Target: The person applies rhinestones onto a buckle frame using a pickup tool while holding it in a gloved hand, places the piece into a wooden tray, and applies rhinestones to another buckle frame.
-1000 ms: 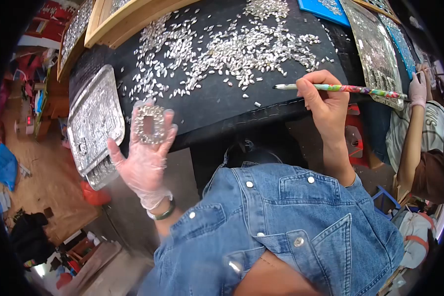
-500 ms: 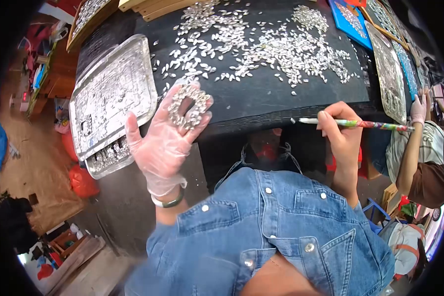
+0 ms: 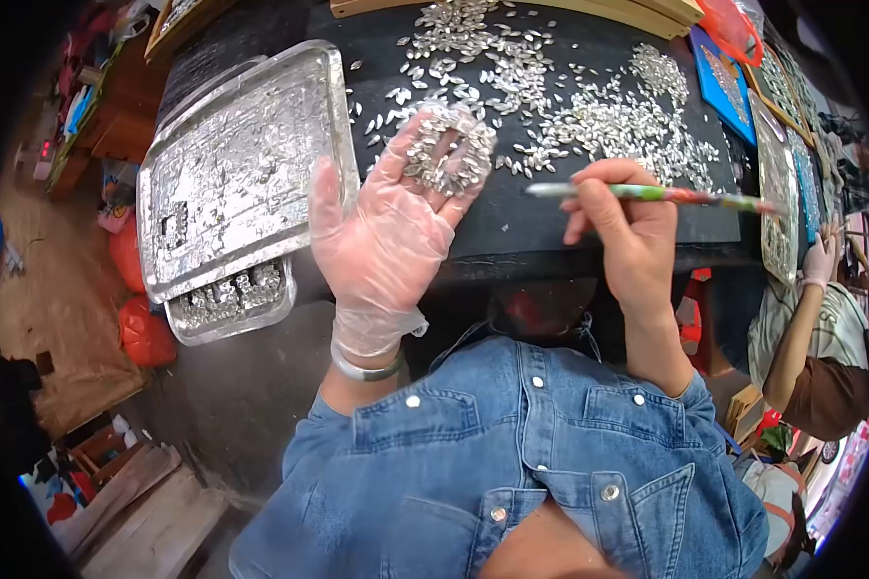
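Pen (image 3: 686,197) and frame (image 3: 475,147) sit much closer than half a second ago, when the tip hung by the near edge of the mat (image 3: 570,232). In this one head view it now points over the mat, just beside the frame, which I'd say suits work on the frame. The frame lies on the fingers of the left hand (image 3: 386,241), gloved and palm up, thumb wide, nothing curled over it. The right hand (image 3: 632,212), bare, pinches the pen. Its tip is blurred; I can't tell whether it carries anything.

Loose stones (image 3: 613,121) spread beyond both hands, with one alone near the mat's edge. A silver tray (image 3: 339,106) stands close by the left thumb and probably cramps that side; a lower tray (image 3: 237,331) pokes out beneath. Well apart, far right, is a co-worker's gloved hand (image 3: 819,261).
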